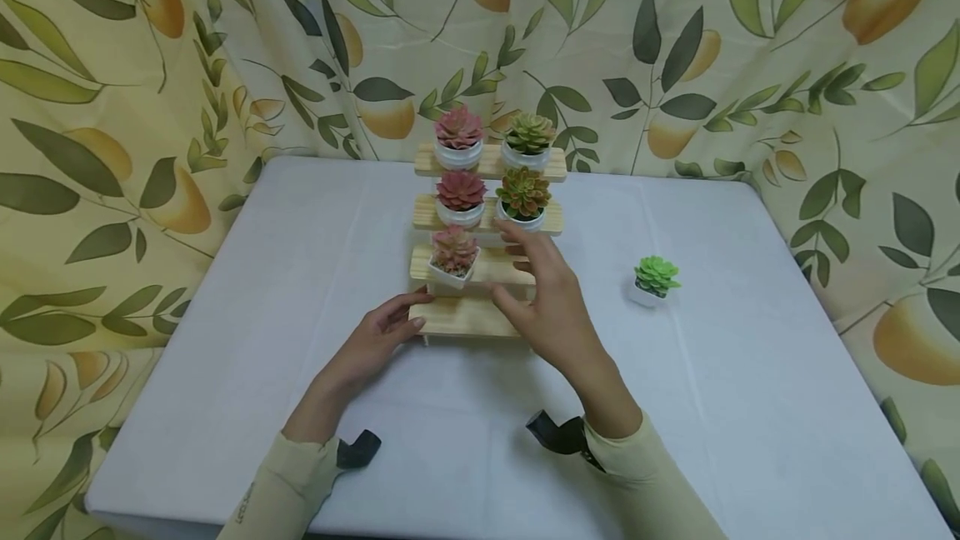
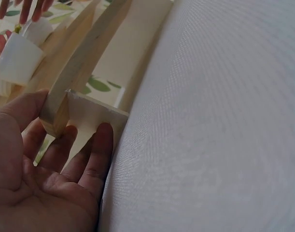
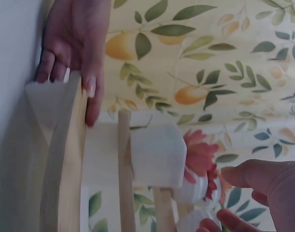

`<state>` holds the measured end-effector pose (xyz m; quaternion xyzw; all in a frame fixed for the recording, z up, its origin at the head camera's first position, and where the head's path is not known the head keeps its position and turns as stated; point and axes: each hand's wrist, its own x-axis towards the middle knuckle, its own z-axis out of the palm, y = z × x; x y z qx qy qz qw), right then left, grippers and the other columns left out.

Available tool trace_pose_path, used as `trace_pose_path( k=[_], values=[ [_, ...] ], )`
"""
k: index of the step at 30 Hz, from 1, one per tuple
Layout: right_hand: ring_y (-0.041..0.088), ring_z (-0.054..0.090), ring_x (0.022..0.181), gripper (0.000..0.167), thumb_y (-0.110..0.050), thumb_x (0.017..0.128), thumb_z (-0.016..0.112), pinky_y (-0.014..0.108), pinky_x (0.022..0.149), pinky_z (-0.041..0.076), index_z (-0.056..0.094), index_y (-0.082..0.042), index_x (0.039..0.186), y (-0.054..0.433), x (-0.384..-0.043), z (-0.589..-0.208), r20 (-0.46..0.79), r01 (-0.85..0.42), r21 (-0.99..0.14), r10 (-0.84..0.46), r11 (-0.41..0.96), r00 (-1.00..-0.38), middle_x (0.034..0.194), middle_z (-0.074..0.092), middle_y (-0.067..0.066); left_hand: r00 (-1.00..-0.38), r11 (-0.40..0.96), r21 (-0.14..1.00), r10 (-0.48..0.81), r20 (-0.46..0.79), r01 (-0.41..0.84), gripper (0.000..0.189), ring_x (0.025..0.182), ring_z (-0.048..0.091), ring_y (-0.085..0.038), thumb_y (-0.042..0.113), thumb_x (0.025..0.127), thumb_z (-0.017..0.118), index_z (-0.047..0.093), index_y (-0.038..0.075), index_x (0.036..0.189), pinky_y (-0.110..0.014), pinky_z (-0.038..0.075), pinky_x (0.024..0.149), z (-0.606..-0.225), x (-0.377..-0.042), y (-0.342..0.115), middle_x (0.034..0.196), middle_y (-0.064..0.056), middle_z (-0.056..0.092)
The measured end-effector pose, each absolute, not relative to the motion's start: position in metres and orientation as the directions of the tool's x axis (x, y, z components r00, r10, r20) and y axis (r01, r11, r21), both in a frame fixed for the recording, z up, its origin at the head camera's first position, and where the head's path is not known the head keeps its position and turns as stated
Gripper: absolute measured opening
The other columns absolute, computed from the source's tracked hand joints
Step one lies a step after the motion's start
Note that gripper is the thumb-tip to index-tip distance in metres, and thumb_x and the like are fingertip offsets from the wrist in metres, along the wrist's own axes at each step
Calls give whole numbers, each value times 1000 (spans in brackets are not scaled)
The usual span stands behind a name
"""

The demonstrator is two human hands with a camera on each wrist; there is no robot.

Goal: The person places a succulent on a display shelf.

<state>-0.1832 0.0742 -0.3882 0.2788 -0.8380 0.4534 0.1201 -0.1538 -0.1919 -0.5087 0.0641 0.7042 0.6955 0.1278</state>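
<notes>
A four-tier wooden plant stand (image 1: 468, 319) with white side supports stands on the table. My left hand (image 1: 381, 333) grips the left end of its lowest shelf, thumb on the board and fingers beneath it. Over the right side of the lower shelves hovers my right hand (image 1: 553, 302), thumb and fingers apart with nothing between them. Its fingertips are right by the white pot of a reddish-green succulent (image 1: 523, 192) on the second shelf. On the third shelf's left side, a pink succulent (image 1: 454, 250) sits in an angular white pot (image 2: 18, 59).
Another dark pink succulent (image 1: 461, 190) shares the second shelf. The top shelf bears a pink succulent (image 1: 459, 128) and a green one (image 1: 530, 135). To the right, a small bright green succulent (image 1: 656, 275) stands on the white tablecloth (image 1: 750, 407). A leaf-patterned curtain (image 1: 637, 48) hangs behind.
</notes>
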Motion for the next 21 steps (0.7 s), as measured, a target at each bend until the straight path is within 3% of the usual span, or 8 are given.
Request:
trace_pose_path(
  k=[10, 21],
  values=[
    [26, 57, 123, 66, 0, 91, 77, 44, 95, 54, 50, -12, 150, 120, -185, -387, 563, -590, -645, -219, 487, -797, 133, 58, 12, -958, 27, 996, 273, -88, -84, 39, 139, 49, -23, 26, 106, 64, 59, 20, 144, -35, 47, 105, -509, -154, -195, 167, 4, 27],
    [34, 59, 119, 57, 2, 89, 75, 54, 93, 53, 55, -3, 143, 173, -185, -413, 499, -406, -610, -69, 681, -864, 133, 57, 18, -957, 28, 996, 277, -89, -84, 39, 143, 43, -23, 26, 106, 63, 60, 19, 144, -34, 46, 106, -511, -155, -193, 167, 2, 26]
  ],
)
